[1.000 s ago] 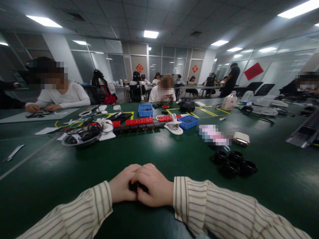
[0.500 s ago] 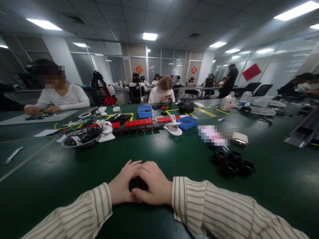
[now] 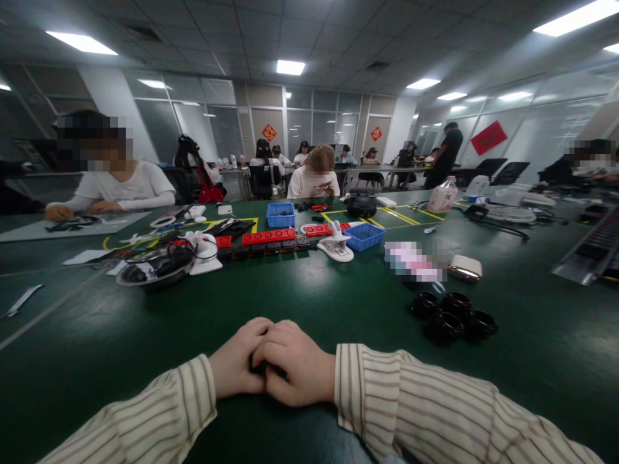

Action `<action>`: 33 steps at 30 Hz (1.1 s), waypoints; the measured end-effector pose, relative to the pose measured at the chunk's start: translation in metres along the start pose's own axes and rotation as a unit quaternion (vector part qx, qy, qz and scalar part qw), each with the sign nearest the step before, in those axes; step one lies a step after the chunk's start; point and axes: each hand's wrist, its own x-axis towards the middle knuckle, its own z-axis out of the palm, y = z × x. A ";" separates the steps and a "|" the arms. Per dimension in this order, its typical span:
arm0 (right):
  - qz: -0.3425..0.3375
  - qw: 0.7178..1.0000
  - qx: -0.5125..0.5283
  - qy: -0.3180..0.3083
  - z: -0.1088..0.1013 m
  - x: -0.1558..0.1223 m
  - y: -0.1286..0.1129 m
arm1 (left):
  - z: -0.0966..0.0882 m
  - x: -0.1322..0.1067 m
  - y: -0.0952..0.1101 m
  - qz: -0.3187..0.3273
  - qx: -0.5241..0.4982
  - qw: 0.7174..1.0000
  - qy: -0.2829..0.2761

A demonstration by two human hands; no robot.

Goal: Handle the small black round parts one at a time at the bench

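Note:
My left hand (image 3: 240, 361) and my right hand (image 3: 300, 365) are cupped together low in the middle of the view, above the green table. Between them is a black rounded piece (image 3: 260, 368), of which just a dark sliver shows in the gap between thumbs and fingers. The right fingers lie over the left ones, and both hands are curled round the piece. To their right stands a cluster of several glossy black ring-shaped parts (image 3: 445, 326), hollow in the middle.
Further back lie a row of red-topped blocks (image 3: 269, 237), a white clip stand (image 3: 335, 243), a blue bin (image 3: 363, 237) and a metal bowl (image 3: 157, 278) of dark cables. A cream case (image 3: 465, 269) sits right, behind the rings. Co-workers sit across the table.
My fingers have closed in further over the black piece, so less of it shows. The left fingertips, raised before, are now folded down under the right hand.

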 end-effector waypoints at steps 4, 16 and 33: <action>-0.027 0.999 0.019 0.004 0.000 -0.001 0.000 | 0.001 0.000 -0.002 0.019 -0.002 1.000 -0.015; 0.096 0.994 -0.054 -0.005 -0.001 -0.001 0.002 | 0.005 -0.004 0.001 -0.021 0.050 0.998 0.029; -0.042 0.999 0.022 0.008 -0.001 0.001 -0.002 | 0.001 -0.001 -0.004 0.027 0.013 1.000 -0.004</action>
